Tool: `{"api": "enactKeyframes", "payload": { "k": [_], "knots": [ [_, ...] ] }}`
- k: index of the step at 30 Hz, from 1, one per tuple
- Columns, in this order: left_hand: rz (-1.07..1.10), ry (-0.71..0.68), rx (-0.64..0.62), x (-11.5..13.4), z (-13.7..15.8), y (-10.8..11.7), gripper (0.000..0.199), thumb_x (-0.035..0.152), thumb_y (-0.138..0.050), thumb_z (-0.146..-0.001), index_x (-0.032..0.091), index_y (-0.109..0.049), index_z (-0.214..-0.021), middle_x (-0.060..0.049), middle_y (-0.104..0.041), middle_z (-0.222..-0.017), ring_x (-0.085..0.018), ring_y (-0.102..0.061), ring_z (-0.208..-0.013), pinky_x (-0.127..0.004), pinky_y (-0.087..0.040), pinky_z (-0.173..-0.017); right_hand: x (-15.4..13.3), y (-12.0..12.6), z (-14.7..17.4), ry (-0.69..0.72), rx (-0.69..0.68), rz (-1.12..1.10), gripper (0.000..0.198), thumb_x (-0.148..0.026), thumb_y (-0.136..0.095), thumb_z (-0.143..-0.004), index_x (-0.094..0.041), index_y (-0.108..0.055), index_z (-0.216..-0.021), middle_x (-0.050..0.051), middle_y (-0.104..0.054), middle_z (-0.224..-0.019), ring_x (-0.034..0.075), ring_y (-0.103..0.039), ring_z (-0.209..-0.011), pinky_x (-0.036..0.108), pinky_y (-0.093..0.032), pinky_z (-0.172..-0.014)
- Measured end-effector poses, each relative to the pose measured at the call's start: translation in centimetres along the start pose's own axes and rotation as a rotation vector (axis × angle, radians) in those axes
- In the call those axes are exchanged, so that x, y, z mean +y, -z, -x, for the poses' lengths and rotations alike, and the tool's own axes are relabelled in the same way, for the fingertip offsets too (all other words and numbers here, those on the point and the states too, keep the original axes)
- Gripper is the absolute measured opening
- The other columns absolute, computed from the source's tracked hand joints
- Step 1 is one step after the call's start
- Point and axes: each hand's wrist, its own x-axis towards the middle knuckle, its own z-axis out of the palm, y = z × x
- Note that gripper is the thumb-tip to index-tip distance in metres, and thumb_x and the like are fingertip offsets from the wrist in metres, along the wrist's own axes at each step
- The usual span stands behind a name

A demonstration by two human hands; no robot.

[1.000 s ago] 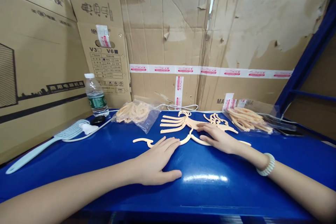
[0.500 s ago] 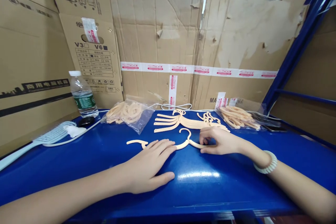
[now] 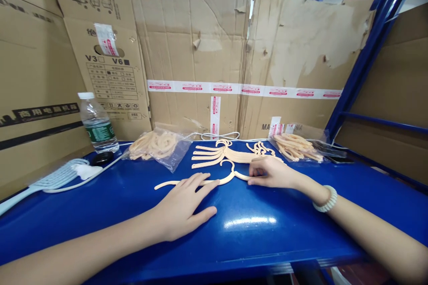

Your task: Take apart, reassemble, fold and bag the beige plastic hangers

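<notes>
A cream plastic clothes hanger (image 3: 228,179) lies on the blue tabletop (image 3: 254,245), its hook pointing away from me. My left hand (image 3: 180,209) rests over its left arm with the fingers stretched out, covering part of it; the tip of that arm shows past the fingers. At the other side, my right hand (image 3: 274,173) pinches the right arm between thumb and bent fingers, hiding its end. Just beyond the hanger lies a group of similar cream hangers (image 3: 234,156), fanned out at the left. Small cream hook pieces (image 3: 259,148) lie at the group's right.
Two clear bags of cream parts lie at the back, a left bag (image 3: 155,144) and a right bag (image 3: 296,147). On the left are a water bottle (image 3: 99,131), a black round object (image 3: 102,158) and a pale blue hairbrush (image 3: 56,176). Cardboard sheets (image 3: 194,53) stand behind.
The left arm piece, curled at its inner end beside my fingers before, now runs in line under my left hand. The view has shifted slightly; both hands stay on the hanger.
</notes>
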Motion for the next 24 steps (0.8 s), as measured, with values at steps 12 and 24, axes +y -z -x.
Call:
{"api": "enactKeyframes", "payload": {
  "k": [12,24],
  "knots": [
    [0.035,-0.171,0.079,0.3,0.1,0.2,0.05,0.039,-0.049,-0.095,0.029,-0.041,-0.143,-0.008,-0.047,-0.145,-0.032,-0.039,-0.135,-0.052,-0.036,-0.109,8.8,3.9,1.7,-0.346,0.11,0.369,0.02,-0.015,-0.046,-0.083,-0.014,-0.067,-0.087,0.014,-0.068,-0.094,0.029,-0.06,-0.094,0.036,-0.044,-0.08],
    [0.084,-0.168,0.077,0.8,0.1,0.6,0.043,0.041,-0.044,-0.097,0.028,-0.046,-0.139,-0.007,-0.049,-0.142,-0.031,-0.041,-0.133,-0.051,-0.036,-0.108,8.2,2.4,1.9,-0.445,-0.146,0.599,0.027,-0.018,-0.041,-0.089,-0.019,-0.067,-0.095,0.012,-0.069,-0.09,0.03,-0.058,-0.099,0.047,-0.035,-0.087]
  ]
}}
